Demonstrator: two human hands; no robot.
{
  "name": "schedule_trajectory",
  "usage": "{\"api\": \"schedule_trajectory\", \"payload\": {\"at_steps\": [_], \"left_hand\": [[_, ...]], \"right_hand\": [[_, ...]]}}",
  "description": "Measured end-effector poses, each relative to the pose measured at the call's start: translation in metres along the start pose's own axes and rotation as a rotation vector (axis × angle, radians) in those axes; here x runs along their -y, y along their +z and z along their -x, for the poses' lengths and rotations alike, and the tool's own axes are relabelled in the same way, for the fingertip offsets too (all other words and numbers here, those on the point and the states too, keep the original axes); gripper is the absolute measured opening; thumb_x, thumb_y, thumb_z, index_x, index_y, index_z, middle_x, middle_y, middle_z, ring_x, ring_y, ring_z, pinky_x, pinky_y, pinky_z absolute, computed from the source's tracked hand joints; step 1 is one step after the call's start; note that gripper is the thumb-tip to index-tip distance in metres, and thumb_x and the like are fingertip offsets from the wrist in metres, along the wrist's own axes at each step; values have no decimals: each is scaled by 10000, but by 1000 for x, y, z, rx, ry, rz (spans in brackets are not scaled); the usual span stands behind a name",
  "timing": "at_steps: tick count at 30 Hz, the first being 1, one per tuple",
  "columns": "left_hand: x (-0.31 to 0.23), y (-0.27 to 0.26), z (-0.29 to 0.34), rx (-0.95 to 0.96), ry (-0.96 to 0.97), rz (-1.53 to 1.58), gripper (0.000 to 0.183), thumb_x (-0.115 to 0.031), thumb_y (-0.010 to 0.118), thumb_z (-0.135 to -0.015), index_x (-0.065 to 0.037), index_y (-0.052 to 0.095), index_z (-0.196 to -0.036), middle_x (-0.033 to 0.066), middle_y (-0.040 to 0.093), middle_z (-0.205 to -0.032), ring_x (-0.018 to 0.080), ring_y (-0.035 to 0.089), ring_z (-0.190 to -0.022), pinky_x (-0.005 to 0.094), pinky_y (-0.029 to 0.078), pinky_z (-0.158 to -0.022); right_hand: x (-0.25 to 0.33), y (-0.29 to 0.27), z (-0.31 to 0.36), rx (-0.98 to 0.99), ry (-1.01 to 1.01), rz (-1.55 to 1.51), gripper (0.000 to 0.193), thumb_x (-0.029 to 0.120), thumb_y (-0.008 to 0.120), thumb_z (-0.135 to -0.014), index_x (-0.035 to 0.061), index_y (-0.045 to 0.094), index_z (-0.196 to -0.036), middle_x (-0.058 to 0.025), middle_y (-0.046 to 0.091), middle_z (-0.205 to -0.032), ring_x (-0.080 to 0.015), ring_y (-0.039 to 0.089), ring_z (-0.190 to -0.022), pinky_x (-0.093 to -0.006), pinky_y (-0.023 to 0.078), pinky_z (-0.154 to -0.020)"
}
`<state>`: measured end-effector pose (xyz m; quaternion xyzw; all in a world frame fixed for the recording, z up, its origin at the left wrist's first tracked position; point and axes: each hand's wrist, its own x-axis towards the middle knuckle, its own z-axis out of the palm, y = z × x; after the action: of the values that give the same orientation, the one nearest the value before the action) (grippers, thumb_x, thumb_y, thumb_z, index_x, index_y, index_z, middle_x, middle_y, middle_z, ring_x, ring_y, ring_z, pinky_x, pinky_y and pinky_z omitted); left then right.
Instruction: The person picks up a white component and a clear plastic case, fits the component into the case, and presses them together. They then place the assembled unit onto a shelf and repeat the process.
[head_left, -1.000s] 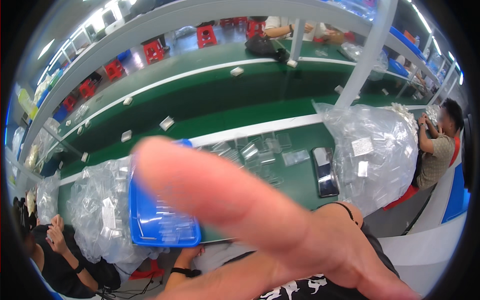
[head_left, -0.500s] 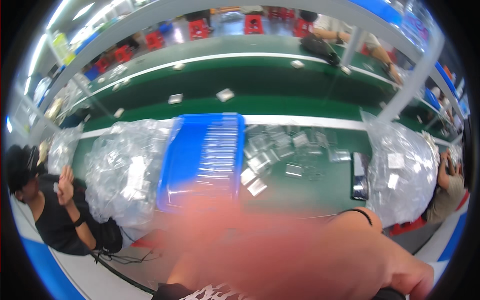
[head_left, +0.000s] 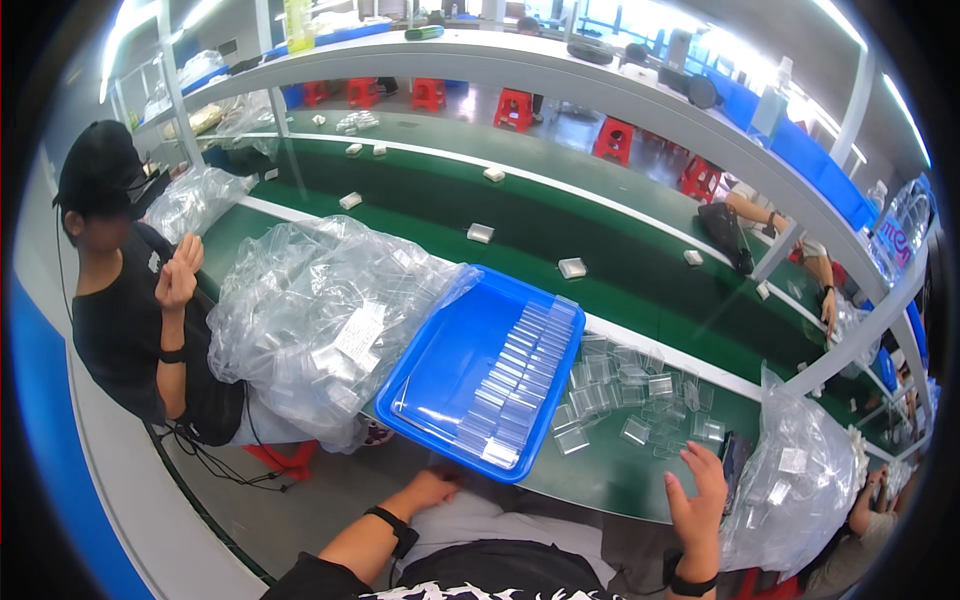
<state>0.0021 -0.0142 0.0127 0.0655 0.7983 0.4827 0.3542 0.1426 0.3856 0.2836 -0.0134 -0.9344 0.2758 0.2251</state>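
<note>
My right hand [head_left: 697, 495] is raised at the bench's near edge with its fingers apart and nothing in them. Beyond it lie several loose clear plastic cases [head_left: 635, 432], small and flat, spread over the green bench. My left hand [head_left: 432, 488] rests low by my lap, just short of the blue tray [head_left: 415, 352]; its fingers are too hidden to tell whether they are open or closed. Along the tray's right side runs a row of overlapping clear plastic cases [head_left: 515, 385]. A dark phone [head_left: 735, 455] lies partly hidden next to my right hand.
A large clear bag of plastic pieces [head_left: 290, 290] stands left of the tray, another clear bag [head_left: 800, 470] at the right. Small white-and-clear pieces [head_left: 572, 268] sit on the green conveyor behind. A co-worker [head_left: 130, 290] sits at the left. A shelf [head_left: 500, 50] spans overhead.
The view has turned and shifted, so bench and tray now appear tilted. My hands and forearms, a blur over the near side before, are now apart, left low and right raised.
</note>
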Motion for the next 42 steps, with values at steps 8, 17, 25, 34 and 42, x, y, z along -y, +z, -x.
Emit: {"api": "schedule_trajectory", "payload": {"at_steps": [8,17,25,34,42], "left_hand": [[4,-6,-20,126,-47,-123,337,-379,639,-979,-92,725,-1135,30,668,-665,117,579,-496,319,474,-480],[3,4,-3,-2,-2,-59,319,-383,643,-967,-103,734,-1091,36,667,-661,128,595,-498,318,493,-486],[-3,-3,-7,69,-12,-94,379,-440,648,-963,-107,731,-1123,41,665,-656,136,597,-501,322,504,-500],[-2,-3,-9,84,-9,-122,383,-424,630,-967,-115,730,-1170,38,658,-651,142,601,-503,323,511,-502],[3,0,-1,10,-41,-55,404,-452,663,-945,-121,732,-1167,38,681,-683,137,615,-524,316,514,-515]], "right_hand": [[-55,51,41,-187,-43,331,360,80,722,-854,-1,652,-1198,-260,509,-1462,-486,464,-1354,-564,366,-1131],[-63,62,50,-334,-22,454,313,40,657,-902,-36,647,-1205,-264,510,-1448,-447,499,-1333,-525,385,-1123],[-30,54,27,-375,-140,528,252,116,716,-912,-2,702,-1134,-275,633,-1276,-460,604,-1161,-530,483,-999],[-31,57,30,-375,-101,531,227,107,709,-919,-17,705,-1109,-293,624,-1293,-467,602,-1160,-527,483,-997],[-34,58,31,-350,-68,512,194,122,719,-920,-39,721,-1029,-304,616,-1317,-469,601,-1163,-520,481,-1002]]}}
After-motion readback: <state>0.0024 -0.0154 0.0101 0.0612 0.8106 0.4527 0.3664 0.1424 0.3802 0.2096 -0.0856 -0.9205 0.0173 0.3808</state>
